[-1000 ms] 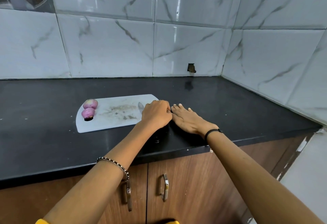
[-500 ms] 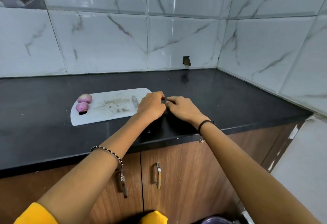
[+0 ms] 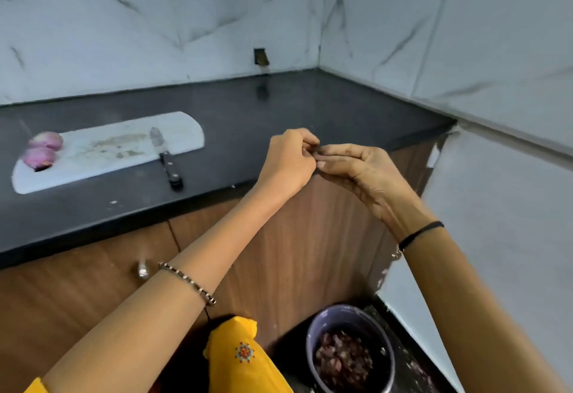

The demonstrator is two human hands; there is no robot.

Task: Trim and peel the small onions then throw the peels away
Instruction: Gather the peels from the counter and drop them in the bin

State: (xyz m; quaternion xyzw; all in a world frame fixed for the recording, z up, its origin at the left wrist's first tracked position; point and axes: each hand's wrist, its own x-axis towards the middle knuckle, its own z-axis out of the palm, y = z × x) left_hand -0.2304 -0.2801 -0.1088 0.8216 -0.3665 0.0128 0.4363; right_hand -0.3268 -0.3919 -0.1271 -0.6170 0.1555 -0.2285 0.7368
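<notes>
Left hand: your left hand (image 3: 288, 160) is off the front edge of the black stone counter (image 3: 279, 107), with its fingers curled and their tips pinching a small dark scrap (image 3: 317, 152).
Right hand: your right hand (image 3: 356, 166) has its fingers held together, tips against the left fingertips. Cannot tell if it grips the scrap.
Scrap: at the fingertip junction, blurred.
Onions: two peeled pinkish-purple small onions (image 3: 39, 157) touch each other at the left end of the white plastic cutting board (image 3: 93, 169), well apart from both hands.
Knife: the black-handled steel knife (image 3: 164, 157) has its blade on the board and its handle on the counter.
Bin: the round grey-blue bin (image 3: 350, 310) is on the floor below your hands, with dark reddish peels (image 3: 342, 358) inside.
</notes>
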